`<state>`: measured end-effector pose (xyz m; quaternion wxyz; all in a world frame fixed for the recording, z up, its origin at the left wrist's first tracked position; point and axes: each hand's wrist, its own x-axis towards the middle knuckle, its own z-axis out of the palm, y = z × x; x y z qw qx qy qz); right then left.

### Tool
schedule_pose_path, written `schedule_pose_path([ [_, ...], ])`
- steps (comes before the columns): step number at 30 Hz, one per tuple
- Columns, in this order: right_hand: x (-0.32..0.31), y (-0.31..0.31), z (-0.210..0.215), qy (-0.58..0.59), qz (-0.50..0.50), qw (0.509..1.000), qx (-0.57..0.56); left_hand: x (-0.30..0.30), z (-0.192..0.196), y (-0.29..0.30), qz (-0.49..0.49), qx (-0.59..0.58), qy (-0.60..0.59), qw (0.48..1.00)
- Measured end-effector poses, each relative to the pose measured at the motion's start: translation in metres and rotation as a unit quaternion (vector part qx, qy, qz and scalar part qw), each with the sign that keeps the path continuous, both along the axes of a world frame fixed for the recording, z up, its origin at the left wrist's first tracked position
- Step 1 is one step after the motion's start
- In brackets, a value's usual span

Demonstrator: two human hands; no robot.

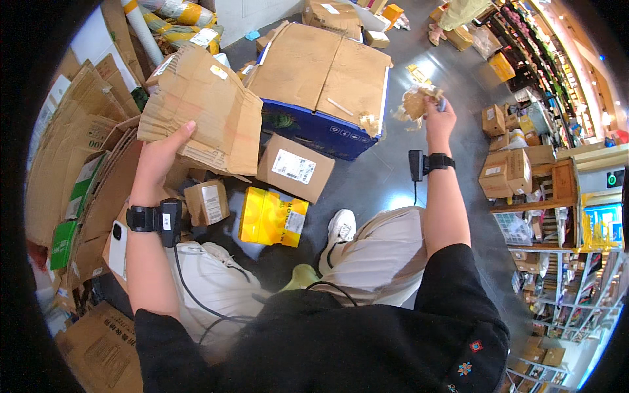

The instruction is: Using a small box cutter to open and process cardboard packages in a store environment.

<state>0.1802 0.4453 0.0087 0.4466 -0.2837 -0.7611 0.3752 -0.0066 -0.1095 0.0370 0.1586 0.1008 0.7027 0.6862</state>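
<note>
My left hand (164, 149) grips the near left edge of a torn brown cardboard sheet (206, 108), its thumb lying on top. The sheet is tilted up beside a large blue carton with brown top flaps (308, 69). Out to the right, my right hand (440, 121) is closed on a crumpled wad of brown packing tape (414, 103) with ragged, shiny ends. A small blue-grey piece shows at its fingers; I cannot make out what it is. Below the sheet lie a labelled brown box (295, 167), a smaller brown box (207, 203) and a yellow box (272, 217).
Flattened cardboard (72, 150) stands stacked along the left, a white phone (118, 247) next to it. Yellow-taped rolls (183, 26) lie at the far left. On the right, brown boxes (504, 173) sit by shelves (557, 288) full of parcels. Cables hang from both wrist straps.
</note>
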Motion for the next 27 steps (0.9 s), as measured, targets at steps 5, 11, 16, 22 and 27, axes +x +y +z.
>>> schedule_pose_path([
  [5, 0.007, -0.005, -0.003, -0.053, -0.014, 0.998, 0.032, 0.004, 0.010, 0.007, -0.009, -0.045, 0.025, 0.999],
  [11, 0.007, 0.013, -0.017, -0.018, -0.012, 1.000, -0.019, 0.003, 0.008, 0.008, -0.011, -0.053, 0.019, 0.998],
  [16, -0.001, 0.000, -0.030, -0.094, -0.016, 0.994, 0.051, 0.002, 0.004, 0.014, -0.013, -0.059, -0.003, 0.998],
  [22, -0.009, -0.049, -0.031, -0.199, 0.057, 0.972, 0.115, 0.001, 0.006, 0.003, -0.009, -0.057, 0.030, 0.998],
  [27, -0.002, -0.054, -0.042, -0.225, 0.083, 0.966, 0.097, 0.001, 0.009, 0.005, -0.021, -0.064, 0.031, 0.997],
])
